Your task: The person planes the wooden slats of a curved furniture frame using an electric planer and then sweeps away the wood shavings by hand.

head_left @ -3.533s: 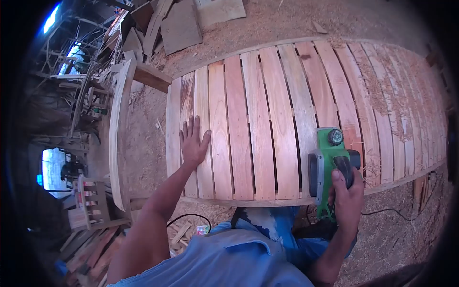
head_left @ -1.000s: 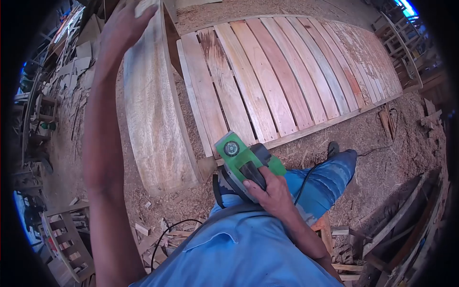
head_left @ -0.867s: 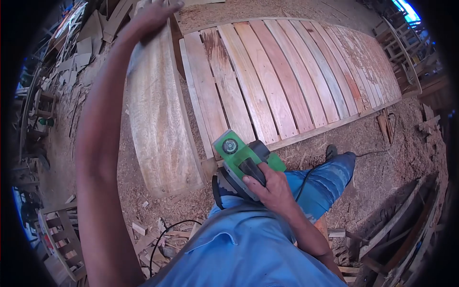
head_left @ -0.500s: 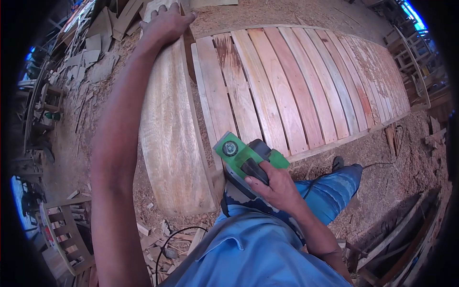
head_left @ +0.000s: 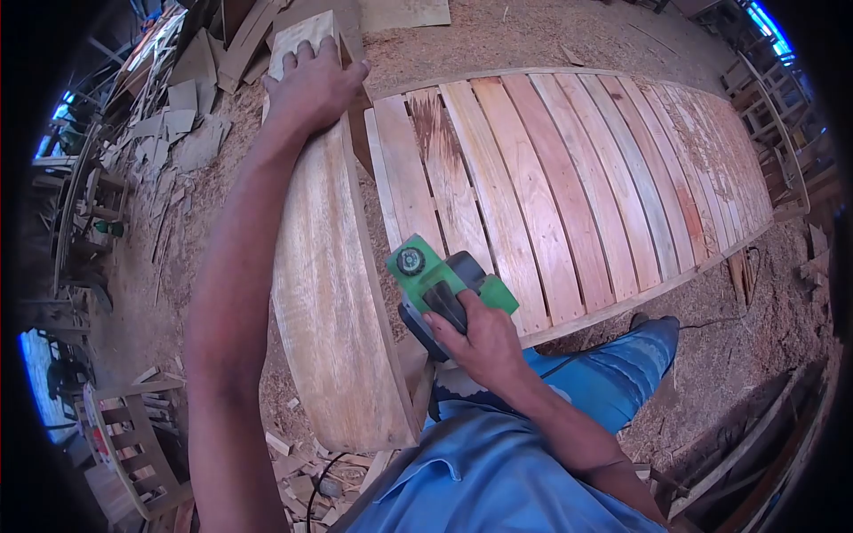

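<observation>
My right hand (head_left: 489, 342) is wrapped around the black grip of a green electric hand planer (head_left: 413, 259), with a round dial facing up. The planer is held just right of a long wooden bed panel (head_left: 333, 346), near its lower end. My left hand (head_left: 311, 84) lies on the far end of that panel, fingers spread on the top face and thumb out past the right edge. Light wood grain shows on the panel's wide near part. The planer's underside is hidden.
A slatted wooden bed base (head_left: 551, 178) extends to the right, with shavings on its far slats. Scrap boards (head_left: 191, 98) are heaped at the upper left. A black cord (head_left: 315, 489) runs by my shirt. A small slatted wooden piece (head_left: 133, 444) stands lower left.
The planer has shifted slightly up and left in view, in my right hand. The panel and bed base sit lower and further right in view. My left hand stays on the panel's far end.
</observation>
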{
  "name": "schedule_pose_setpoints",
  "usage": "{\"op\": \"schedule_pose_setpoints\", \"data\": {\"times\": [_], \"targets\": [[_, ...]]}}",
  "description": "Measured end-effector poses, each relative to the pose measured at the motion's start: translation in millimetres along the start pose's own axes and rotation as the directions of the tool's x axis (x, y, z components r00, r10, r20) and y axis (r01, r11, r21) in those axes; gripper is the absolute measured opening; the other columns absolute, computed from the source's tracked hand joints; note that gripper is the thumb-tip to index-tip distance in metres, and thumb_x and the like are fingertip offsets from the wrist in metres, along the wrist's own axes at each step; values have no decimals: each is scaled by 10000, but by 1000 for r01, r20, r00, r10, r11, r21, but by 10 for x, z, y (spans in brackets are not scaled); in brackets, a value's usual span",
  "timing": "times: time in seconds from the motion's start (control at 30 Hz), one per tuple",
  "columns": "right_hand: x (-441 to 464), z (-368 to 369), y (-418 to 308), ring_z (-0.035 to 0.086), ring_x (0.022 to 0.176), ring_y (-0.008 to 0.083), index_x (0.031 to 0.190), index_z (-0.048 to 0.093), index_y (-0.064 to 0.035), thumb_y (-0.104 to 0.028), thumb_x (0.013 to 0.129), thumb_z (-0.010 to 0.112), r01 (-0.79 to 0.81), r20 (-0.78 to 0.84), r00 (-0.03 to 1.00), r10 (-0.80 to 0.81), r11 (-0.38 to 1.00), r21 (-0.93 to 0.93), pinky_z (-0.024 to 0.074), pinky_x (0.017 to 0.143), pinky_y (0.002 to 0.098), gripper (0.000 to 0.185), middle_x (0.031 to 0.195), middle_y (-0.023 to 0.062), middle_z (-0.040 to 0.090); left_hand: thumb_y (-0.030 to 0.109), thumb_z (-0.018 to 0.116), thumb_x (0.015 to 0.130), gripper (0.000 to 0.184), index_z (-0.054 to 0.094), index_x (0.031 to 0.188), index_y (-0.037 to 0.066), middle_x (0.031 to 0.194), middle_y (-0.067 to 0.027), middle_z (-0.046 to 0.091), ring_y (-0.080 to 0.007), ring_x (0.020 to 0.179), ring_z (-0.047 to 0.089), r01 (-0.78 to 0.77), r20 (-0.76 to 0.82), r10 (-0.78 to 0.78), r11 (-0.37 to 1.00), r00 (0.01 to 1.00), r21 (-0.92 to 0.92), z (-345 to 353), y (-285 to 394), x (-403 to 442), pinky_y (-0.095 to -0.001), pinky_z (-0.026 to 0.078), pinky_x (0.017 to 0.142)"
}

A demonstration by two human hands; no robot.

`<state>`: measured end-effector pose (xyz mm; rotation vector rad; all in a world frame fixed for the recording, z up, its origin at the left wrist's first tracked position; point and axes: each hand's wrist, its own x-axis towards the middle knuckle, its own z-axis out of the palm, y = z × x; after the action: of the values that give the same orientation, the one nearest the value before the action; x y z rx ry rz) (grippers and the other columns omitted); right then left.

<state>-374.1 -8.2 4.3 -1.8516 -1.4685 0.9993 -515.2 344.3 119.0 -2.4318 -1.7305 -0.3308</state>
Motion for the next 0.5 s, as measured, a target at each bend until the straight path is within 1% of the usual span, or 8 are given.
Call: {"op": "schedule_pose_setpoints", "data": {"times": [0.03, 0.13, 0.23, 0.43, 0.5], "targets": [[83, 19, -33, 758, 773, 494, 1204, 667, 75, -516, 1038, 756, -1, -10, 1000, 2, 1000, 13, 589, 710, 570, 620, 769, 296, 725, 610, 527, 1086, 840, 422, 1683, 28, 1741, -305, 384, -498, 1633, 344, -2, -5, 3, 1000, 1000, 8, 2, 0, -4, -810, 206, 1277], [348, 89, -146, 758, 786, 501, 1209, 665, 82, -515, 1049, 744, 6, -51, 999, -6, 1000, 8, 591, 718, 580, 623, 790, 308, 734, 606, 522, 1089, 849, 405, 1694, 22, 1753, -310, 367, -498, 1643, 327, 16, -26, -16, 1000, 1000, 5, 10, 26, -19, -805, 195, 1283], [613, 142, -257, 759, 805, 509, 1200, 670, 85, -516, 1056, 734, 23, -73, 997, -23, 1000, 3, 594, 734, 583, 621, 812, 313, 743, 606, 520, 1090, 863, 383, 1711, 23, 1765, -315, 347, -498, 1656, 303, 22, -13, -22, 1000, 1000, 9, 6, 27, -19, -802, 188, 1287], [1294, 202, -468, 766, 908, 516, 1141, 687, 101, -537, 1069, 698, 17, -156, 988, -7, 998, 61, 588, 822, 594, 642, 901, 350, 755, 618, 535, 1081, 877, 386, 1707, 22, 1763, -334, 338, -498, 1650, 313, 17, -2, -17, 1000, 1000, 4, 3, 26, -12, -814, 188, 1276], [1602, 202, -534, 768, 928, 515, 1109, 701, 100, -555, 1069, 684, 44, -189, 982, -30, 997, 71, 586, 838, 595, 656, 921, 352, 758, 622, 549, 1073, 885, 390, 1703, 20, 1760, -328, 348, -495, 1645, 322, 6, -15, -6, 1000, 1000, -1, 1, 13, 14, -818, 191, 1272]]}}
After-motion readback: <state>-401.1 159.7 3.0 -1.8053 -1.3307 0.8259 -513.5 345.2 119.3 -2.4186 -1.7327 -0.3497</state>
